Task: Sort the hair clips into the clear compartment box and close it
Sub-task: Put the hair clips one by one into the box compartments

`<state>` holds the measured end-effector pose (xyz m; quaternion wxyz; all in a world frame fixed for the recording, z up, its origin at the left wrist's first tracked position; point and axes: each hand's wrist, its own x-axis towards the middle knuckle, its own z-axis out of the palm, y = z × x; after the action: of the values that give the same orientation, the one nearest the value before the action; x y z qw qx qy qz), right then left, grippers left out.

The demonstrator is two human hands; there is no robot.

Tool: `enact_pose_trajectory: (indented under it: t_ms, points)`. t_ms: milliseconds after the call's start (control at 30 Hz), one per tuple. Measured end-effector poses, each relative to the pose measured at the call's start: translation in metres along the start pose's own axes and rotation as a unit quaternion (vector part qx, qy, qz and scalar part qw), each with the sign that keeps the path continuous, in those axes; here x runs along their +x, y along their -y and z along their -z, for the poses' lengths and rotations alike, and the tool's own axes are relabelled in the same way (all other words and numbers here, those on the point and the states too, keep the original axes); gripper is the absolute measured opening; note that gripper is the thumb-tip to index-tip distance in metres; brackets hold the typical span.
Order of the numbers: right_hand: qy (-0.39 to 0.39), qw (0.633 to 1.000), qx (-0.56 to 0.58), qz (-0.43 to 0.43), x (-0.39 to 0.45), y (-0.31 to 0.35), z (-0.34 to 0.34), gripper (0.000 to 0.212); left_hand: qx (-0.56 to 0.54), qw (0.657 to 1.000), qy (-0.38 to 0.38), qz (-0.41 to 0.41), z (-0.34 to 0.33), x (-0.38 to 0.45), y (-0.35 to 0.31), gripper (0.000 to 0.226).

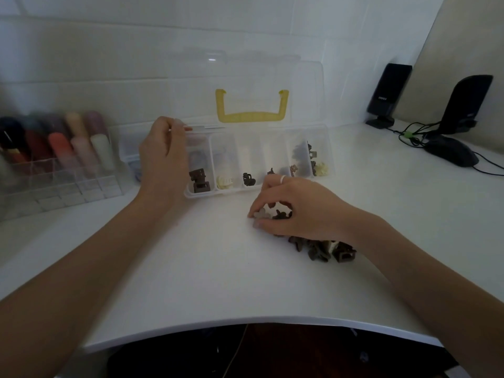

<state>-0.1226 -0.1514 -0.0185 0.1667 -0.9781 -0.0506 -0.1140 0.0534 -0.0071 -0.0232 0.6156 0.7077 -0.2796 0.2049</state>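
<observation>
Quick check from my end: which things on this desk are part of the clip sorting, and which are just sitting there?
Job:
- clear box, lid open, yellow handle
- clips already in compartments
- loose clip pile
- right hand on the pile
- left hand over the box's left end

Lying about:
- organizer of tubes
- two speakers
- mouse and cables

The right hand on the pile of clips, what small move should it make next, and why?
Probably lift the pale clip pinched by the right hand and carry it to the compartment with the cream clip. The compartment box is open, its lid upright, and loose clips remain on the table. The left hand holds the box's rim.
</observation>
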Motion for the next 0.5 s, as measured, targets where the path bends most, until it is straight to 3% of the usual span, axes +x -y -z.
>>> enact_pose_trajectory:
  t_ms: [133, 300, 400, 500]
  points:
    - [-0.144, 0.986, 0.086, -0.027, 0.001, -0.009, 0.013, 0.01, 0.003, 1.0, 0.002, -0.004, 0.001, -0.001, -0.002, 0.019]
    - [-0.384, 0.911, 0.1, -0.115, -0.001, -0.04, 0.029, 0.02, 0.01, 1.0, 0.003, 0.0, 0.001, -0.001, -0.002, 0.019]
    - [-0.427, 0.889, 0.067, -0.151, -0.003, -0.052, 0.03, 0.017, 0.013, 1.0, 0.002, 0.001, 0.001, 0.0, -0.001, 0.023]
    - [-0.409, 0.897, 0.027, -0.165, -0.003, -0.058, 0.025, 0.013, 0.009, 1.0, 0.007, -0.002, 0.001, 0.0, -0.001, 0.021]
